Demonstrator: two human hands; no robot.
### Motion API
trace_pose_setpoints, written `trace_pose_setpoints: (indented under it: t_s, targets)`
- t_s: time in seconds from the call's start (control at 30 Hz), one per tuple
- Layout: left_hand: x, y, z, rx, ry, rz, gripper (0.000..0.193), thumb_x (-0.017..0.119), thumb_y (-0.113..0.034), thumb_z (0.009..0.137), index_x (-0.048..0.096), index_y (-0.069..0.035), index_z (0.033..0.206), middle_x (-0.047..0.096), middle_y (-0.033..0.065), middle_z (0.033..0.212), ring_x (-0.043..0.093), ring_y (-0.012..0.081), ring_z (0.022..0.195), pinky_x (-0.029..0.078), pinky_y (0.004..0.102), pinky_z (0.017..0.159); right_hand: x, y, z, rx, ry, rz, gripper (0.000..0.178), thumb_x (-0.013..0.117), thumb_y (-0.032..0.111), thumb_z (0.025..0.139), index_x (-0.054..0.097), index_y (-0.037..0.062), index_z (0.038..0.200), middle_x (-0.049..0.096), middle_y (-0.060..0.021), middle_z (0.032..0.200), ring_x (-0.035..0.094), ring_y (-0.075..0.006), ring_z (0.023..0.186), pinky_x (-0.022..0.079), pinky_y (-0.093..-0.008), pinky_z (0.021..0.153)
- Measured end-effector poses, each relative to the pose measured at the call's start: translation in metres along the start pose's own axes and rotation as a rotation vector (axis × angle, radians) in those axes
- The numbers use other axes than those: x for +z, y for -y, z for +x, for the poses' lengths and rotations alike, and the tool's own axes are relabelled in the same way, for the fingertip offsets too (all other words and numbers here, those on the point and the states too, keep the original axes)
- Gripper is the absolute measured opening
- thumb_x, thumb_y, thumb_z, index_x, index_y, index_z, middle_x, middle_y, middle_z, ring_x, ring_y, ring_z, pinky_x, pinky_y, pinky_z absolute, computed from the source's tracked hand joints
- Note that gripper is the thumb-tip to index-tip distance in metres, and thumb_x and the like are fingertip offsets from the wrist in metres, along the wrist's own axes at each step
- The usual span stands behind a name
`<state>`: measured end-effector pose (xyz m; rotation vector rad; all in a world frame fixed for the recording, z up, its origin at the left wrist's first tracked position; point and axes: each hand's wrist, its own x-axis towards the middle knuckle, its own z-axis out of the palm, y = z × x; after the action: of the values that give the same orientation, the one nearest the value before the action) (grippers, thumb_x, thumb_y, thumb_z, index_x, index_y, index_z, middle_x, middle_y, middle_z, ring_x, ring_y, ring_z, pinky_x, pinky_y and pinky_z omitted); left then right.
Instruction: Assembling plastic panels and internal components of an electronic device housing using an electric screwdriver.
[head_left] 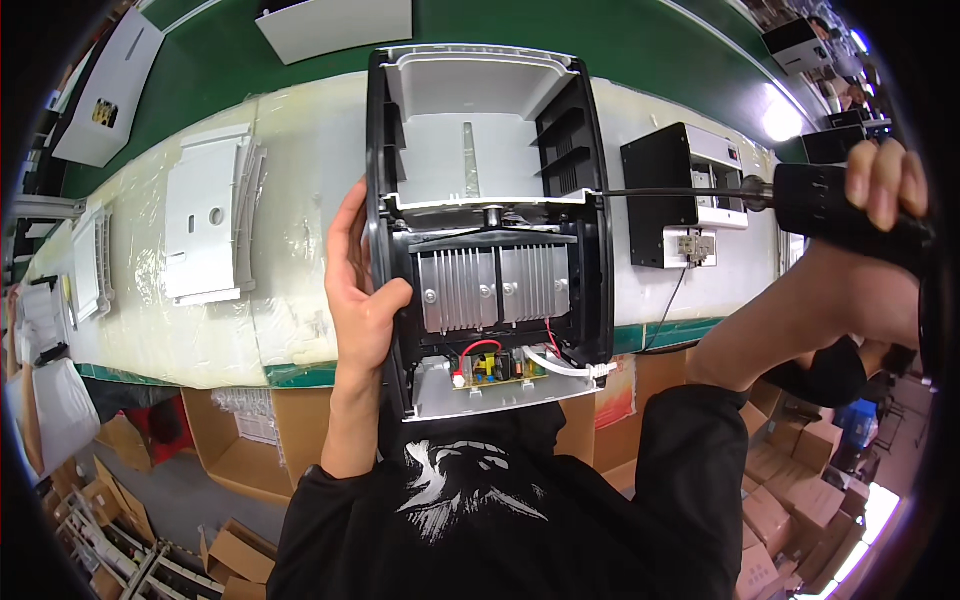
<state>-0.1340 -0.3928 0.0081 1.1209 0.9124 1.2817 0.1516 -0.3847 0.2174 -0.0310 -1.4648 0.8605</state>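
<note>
Left hand (365, 300), half-curled, clasps the box (500, 160) at nine o'clock; right fist (885, 185) grips the screwdriver (815, 200) at three — apparently screwdriving, next requiring steady pressure.

A strip of padded bench (300, 170) is lying free between the white panel (205, 245) and the left hand (362, 315), which is blocking the casing (599, 255) along its left side. The screwdriver (815, 200) is crossing the right-hand gap, before the black-and-white unit (660, 165), while the upper compartment (428, 150) is gaping open.
</note>
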Motion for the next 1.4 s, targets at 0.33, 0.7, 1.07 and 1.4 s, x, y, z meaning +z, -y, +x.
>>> trace_pose_setpoints:
  t_s: [0.33, 0.7, 1.07, 1.4]
  targets:
    - [-0.004, 0.004, 0.001, -0.005, 0.014, -0.049, 0.084, 0.047, 0.003, 0.057, 0.027, 0.005, 0.138, 0.036, 0.0147, 0.138, 0.036, 0.0253, 0.128, 0.025, 0.0355, 0.109, -0.004, -0.033, -0.014, 0.389, -0.158, -0.486, 0.068, 0.039, 0.065, 0.079, 0.048, -0.0010, 0.093, 0.047, -0.0086, 0.076, 0.046, -0.0167, 0.064, 0.036, -0.0288, 0.062]
    - [0.000, -0.003, 0.001, -0.068, 0.018, -0.036, 0.083, 0.043, 0.006, 0.057, 0.025, 0.005, 0.139, 0.035, 0.0149, 0.138, 0.038, 0.0238, 0.125, 0.028, 0.0328, 0.106, -0.016, -0.077, -0.081, 0.292, -0.311, -0.416, 0.097, 0.030, 0.087, 0.070, 0.049, -0.0039, 0.099, 0.053, -0.0115, 0.074, 0.053, -0.0207, 0.054, 0.046, -0.0329, 0.050]
    - [0.001, -0.002, 0.001, -0.075, -0.015, -0.019, 0.084, 0.043, 0.006, 0.057, 0.025, 0.004, 0.139, 0.039, 0.0153, 0.134, 0.041, 0.0227, 0.123, 0.029, 0.0323, 0.105, -0.007, -0.097, -0.090, 0.249, -0.489, -0.383, 0.099, 0.026, 0.090, 0.066, 0.051, -0.0042, 0.081, 0.053, -0.0108, 0.067, 0.053, -0.0215, 0.050, 0.047, -0.0333, 0.051]
    - [0.004, -0.001, 0.001, -0.083, -0.041, -0.002, 0.085, 0.044, 0.004, 0.056, 0.026, 0.004, 0.139, 0.039, 0.0157, 0.133, 0.040, 0.0232, 0.123, 0.026, 0.0329, 0.107, -0.008, -0.096, -0.094, 0.191, -0.469, -0.349, 0.096, 0.029, 0.087, 0.070, 0.043, 0.0000, 0.106, 0.051, -0.0114, 0.071, 0.050, -0.0206, 0.050, 0.044, -0.0332, 0.049]
